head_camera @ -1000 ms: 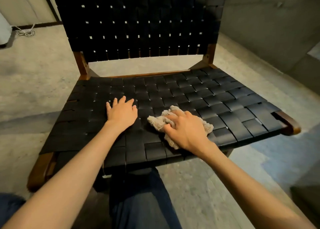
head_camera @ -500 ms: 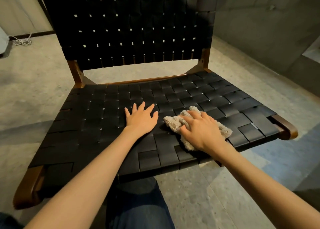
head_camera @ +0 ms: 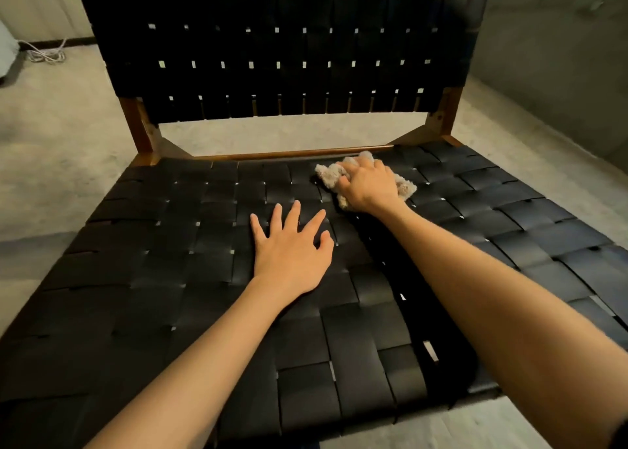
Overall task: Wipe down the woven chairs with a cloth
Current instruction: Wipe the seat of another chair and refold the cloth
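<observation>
A low chair with a black woven seat (head_camera: 176, 254) and a black woven backrest (head_camera: 282, 40) on a brown wooden frame fills the view. My right hand (head_camera: 368, 185) grips a crumpled beige cloth (head_camera: 328, 175) and presses it onto the seat near the back rail, right of centre. My left hand (head_camera: 292, 246) lies flat on the middle of the seat, fingers spread, holding nothing. Most of the cloth is hidden under my right hand.
Grey concrete floor (head_camera: 54, 142) surrounds the chair. A coiled white cable (head_camera: 46, 52) lies on the floor at the far left by the wall. A grey wall (head_camera: 560, 74) stands close on the right.
My right hand has slid the cloth from the seat's front toward the back rail. The view has moved closer over the seat, and my left hand's fingers have spread wider.
</observation>
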{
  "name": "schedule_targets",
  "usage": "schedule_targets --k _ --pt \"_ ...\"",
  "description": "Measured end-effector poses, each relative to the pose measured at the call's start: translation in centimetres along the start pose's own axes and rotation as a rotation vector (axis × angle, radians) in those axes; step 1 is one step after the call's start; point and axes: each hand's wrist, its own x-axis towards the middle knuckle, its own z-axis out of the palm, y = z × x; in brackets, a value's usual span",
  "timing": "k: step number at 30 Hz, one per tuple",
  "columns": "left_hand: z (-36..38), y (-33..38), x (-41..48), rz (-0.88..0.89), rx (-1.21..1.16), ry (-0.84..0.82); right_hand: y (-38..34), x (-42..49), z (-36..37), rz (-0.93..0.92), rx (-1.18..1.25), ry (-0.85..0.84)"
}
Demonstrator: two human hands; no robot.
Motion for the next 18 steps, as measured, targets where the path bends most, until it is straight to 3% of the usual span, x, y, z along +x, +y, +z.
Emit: schedule_targets --k 9,14,18 --pt "0.5 -0.1 -0.2 -0.012 -0.008 0.018 0.0 6.1 1.3 0.033 -0.027 0.047" --pt "0.5 -0.2 -0.2 -0.010 -0.021 0.024 2.0 6.1 0.4 0.150 -0.110 0.111" --pt "0.5 -0.1 -0.2 -0.006 -0.018 0.031 2.0 4.0 -0.4 0.111 -0.088 0.065"
